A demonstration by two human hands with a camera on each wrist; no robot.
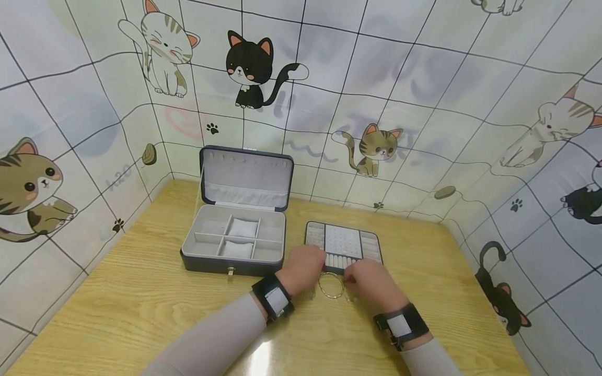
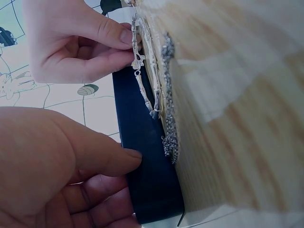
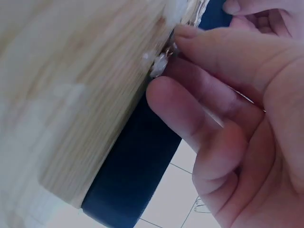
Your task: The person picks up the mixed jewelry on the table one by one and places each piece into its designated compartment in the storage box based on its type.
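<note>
A flat jewelry tray (image 1: 343, 241) with a pale lining and dark sides lies on the table. My left hand (image 1: 303, 269) is at its front left corner; the thumb presses the dark front wall (image 2: 152, 190) and the other fingers curl by its end. At the front edge, my right hand (image 1: 373, 282) has thumb and fingertips drawn together around a small white-and-gold piece of jewelry (image 3: 159, 64), partly hidden by the fingers. Between the hands sits a thin gold bracelet (image 1: 331, 296). A silvery chain (image 2: 169, 104) lies beside the bracelet in the left wrist view.
Left of the tray stands an open dark jewelry box (image 1: 211, 265) with pale compartments and two small white cushions (image 1: 243, 228). Its lid (image 1: 246, 175) leans up near the wall. A cat-patterned cloth (image 1: 320, 104) surrounds the wooden table (image 1: 117, 292) at the back and sides.
</note>
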